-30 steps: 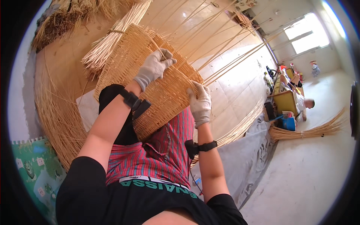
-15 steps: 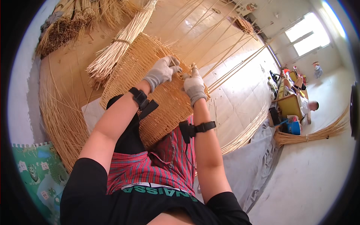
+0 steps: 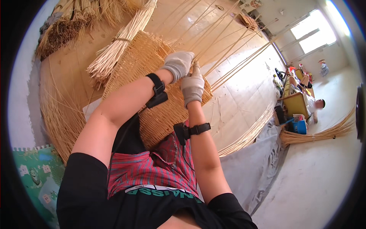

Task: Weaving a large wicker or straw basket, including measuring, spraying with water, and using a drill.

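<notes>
My left hand (image 3: 179,65) in a pale cloth glove is closed at the upper right edge of a woven cane basket (image 3: 137,65), its fingertips hidden among the upright strands. My right hand (image 3: 192,87), gloved too, is just below and right of it, fingers closed and pointing up at the same edge. What exactly each hand pinches is too small to make out. The basket rests on my lap over a red striped cloth (image 3: 160,168), with long loose cane rods (image 3: 248,45) fanning out from its edge.
A pale cane bundle (image 3: 122,45) lies left of the basket, darker bundles (image 3: 65,30) beyond, loose strands (image 3: 61,122) beside me. More bundles (image 3: 320,133) lie right, near a blue bucket (image 3: 299,126) and a person reclining on a yellow sofa (image 3: 293,107). Green foam mat (image 3: 36,175) at lower left.
My left hand has moved right along the basket's edge. My right hand has moved up and left, so the two are now close together at the edge.
</notes>
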Available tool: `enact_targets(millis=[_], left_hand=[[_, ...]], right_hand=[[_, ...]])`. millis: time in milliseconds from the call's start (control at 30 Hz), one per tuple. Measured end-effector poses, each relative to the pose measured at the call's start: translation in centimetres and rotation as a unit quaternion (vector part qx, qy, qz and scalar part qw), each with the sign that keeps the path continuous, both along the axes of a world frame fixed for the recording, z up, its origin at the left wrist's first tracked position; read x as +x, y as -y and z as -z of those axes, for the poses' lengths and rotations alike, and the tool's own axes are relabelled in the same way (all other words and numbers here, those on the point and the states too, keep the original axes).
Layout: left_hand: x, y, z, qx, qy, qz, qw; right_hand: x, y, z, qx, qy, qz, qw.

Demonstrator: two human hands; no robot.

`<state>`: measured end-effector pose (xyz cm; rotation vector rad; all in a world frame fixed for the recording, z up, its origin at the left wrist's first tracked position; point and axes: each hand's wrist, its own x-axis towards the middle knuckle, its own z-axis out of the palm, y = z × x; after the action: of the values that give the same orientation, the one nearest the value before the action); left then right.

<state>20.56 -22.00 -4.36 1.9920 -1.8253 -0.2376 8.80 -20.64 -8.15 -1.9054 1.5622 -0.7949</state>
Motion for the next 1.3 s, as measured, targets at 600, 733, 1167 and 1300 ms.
enact_targets(millis=[600,733,1167,1300], left_hand=[[0.7,-1.2,0.7,0.161,-0.363,0.135,0.908],[0.3,-0.4,1.5,0.152,-0.312,0.162,0.924],[-7.7,-5.8,1.1,-0.278,0.063,0.044,0.958],[-10.8,-6.5,2.3,-0.098,0.125,0.132,0.979]], right_hand=[[-7.3,1.0,-5.2,0.005,0.398,-0.020,0.917],[-12.5,-4.3,0.2,0.064,0.447,0.002,0.892],[-13.8,-1.6,6.7,0.042,0.593,0.058,0.802],[-14.6,-1.8,6.1,0.034,0.644,0.083,0.760]])
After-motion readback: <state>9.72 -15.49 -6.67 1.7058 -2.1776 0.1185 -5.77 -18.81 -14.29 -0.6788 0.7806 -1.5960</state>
